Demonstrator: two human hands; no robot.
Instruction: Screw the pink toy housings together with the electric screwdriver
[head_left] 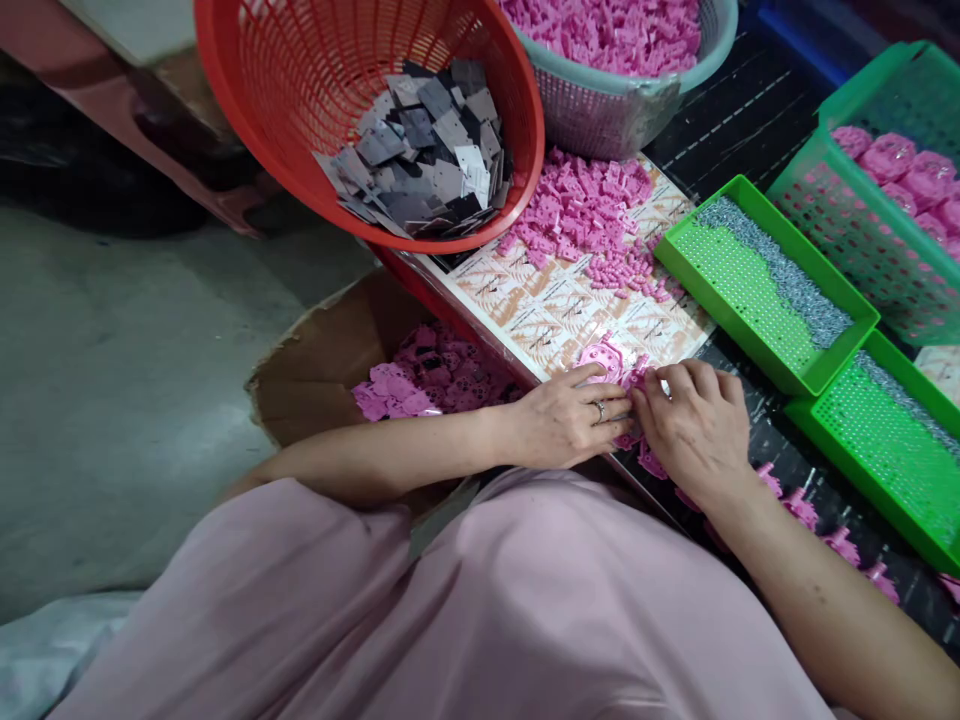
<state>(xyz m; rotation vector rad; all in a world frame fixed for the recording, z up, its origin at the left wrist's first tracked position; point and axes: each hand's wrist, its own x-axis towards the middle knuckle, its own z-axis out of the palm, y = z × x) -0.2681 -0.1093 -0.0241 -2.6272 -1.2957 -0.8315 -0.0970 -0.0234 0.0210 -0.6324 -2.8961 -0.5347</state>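
At left, a round red lattice plastic basket (217,70) holds flat grey plates; below it, a brown cardboard box (307,385) holds flat pink plastic parts; next, the left hand (574,418) lies at the edge of the counter (540,325), its fingers bent over a rounded pink plastic piece (600,356), though whether they grip cannot be told; just beside, the right hand (694,425) pinches a small pink plastic part (639,372); the left would best steady the piece while the right applies light, even pressure; further right, a bright green rectangular plastic tray (727,275) holds tiny silvery pieces; the fingers hide where the parts meet, and the teal lattice plastic basket (810,215) is cut off.
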